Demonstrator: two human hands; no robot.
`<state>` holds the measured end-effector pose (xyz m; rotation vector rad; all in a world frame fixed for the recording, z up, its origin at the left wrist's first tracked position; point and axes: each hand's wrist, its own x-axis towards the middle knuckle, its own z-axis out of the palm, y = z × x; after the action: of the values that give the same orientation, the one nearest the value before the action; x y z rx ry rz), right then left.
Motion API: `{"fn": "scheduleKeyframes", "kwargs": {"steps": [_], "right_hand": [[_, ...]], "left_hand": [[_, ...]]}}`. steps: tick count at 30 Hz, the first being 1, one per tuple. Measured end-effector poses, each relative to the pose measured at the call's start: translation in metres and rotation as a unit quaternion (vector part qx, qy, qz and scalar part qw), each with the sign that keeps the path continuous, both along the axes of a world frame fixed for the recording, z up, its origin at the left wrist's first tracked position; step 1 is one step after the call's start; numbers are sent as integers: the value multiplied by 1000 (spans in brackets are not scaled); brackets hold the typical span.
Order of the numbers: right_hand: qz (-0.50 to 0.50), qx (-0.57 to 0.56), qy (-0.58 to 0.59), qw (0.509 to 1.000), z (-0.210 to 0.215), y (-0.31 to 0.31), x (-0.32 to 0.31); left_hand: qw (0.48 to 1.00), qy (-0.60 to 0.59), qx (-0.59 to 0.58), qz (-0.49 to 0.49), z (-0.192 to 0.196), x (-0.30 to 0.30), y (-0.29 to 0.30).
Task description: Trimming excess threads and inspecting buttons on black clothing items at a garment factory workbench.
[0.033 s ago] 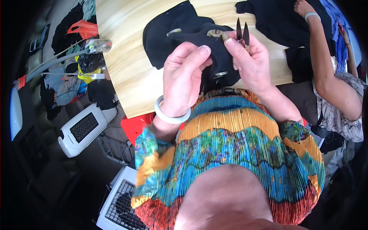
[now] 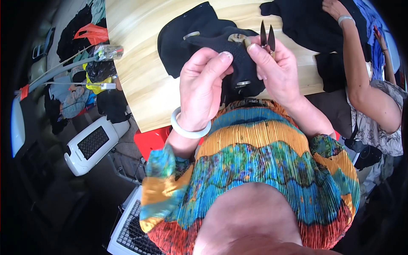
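A black knitted garment (image 2: 187, 46) with large pale buttons lies partly on the table, its near part lifted between my hands. Thumb and fingers of my left hand (image 2: 203, 80) are closed on the dark cloth. My right hand (image 2: 276, 70) is closed around a pair of thread snips (image 2: 267, 36), whose two dark blades point up and stand slightly apart. Its thumb and forefinger also pinch at a button edge beside the upper button (image 2: 236, 38). Another button (image 2: 243, 83) hangs lower on the cloth, and one (image 2: 191, 35) sits farther left. The right fingertips are partly hidden.
The light wooden table (image 2: 140, 85) spreads ahead. At the right, another person's arm (image 2: 355, 63) reaches over more black cloth (image 2: 306, 25). Left of the table are a bottle-like clear plastic piece (image 2: 109, 51) on a grey arm, bags and clothes, a white appliance (image 2: 91, 144) and a red stool (image 2: 151, 142).
Very little differs. My left sleeve and elbow have swung slightly outward to the left, and both hands have shifted slightly left with the cloth and snips.
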<state>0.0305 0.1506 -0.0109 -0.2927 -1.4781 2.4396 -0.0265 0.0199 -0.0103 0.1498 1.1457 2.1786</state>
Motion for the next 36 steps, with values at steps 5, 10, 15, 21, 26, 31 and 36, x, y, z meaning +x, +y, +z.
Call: {"fn": "scheduleKeyframes", "kwargs": {"steps": [5,10,15,21,26,31,36], "right_hand": [[38,-72,11,997,10,2,3],[41,-48,18,998,20,2,-4],[15,53,38,998,34,7,-14],[-31,201,142,969,78,18,-43],[-13,208,185,960,107,18,-56],[6,263,174,949,113,18,-71],[35,245,141,959,95,19,-65]], "left_hand": [[996,-63,26,49,16,5,4],[996,-50,58,43,24,3,3],[993,-65,92,37,37,-4,11],[986,-39,156,41,73,-20,17],[978,-20,194,78,91,-23,19],[969,-40,237,58,93,-35,16],[939,-63,338,-2,91,-62,-2]]}}
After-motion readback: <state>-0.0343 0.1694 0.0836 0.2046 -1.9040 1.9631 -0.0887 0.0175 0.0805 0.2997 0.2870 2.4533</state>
